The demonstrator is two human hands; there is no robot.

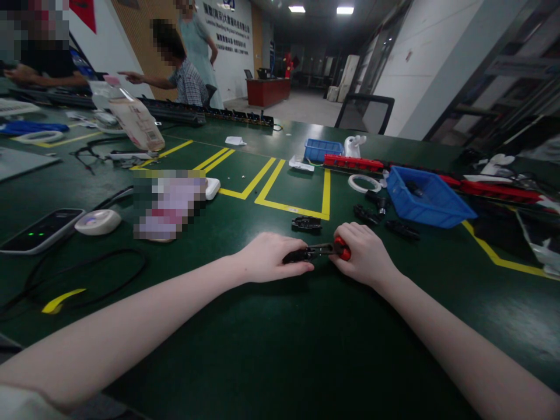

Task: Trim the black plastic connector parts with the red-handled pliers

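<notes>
My left hand is closed around a small black part, with thumb and fingers pinching it. My right hand wraps around the red handles of a pair of pliers. The metal jaws point left and meet the black part, though whether they bite on it I cannot tell. Just beyond the hands lies a similar black part on the green table. Several more dark pieces rest past my right hand, beside a blue bin.
A tape roll, a smaller blue basket and red strips lie farther back. On the left are a phone, a mouse, a device with green lights, black cables and a bottle. People are at the far left.
</notes>
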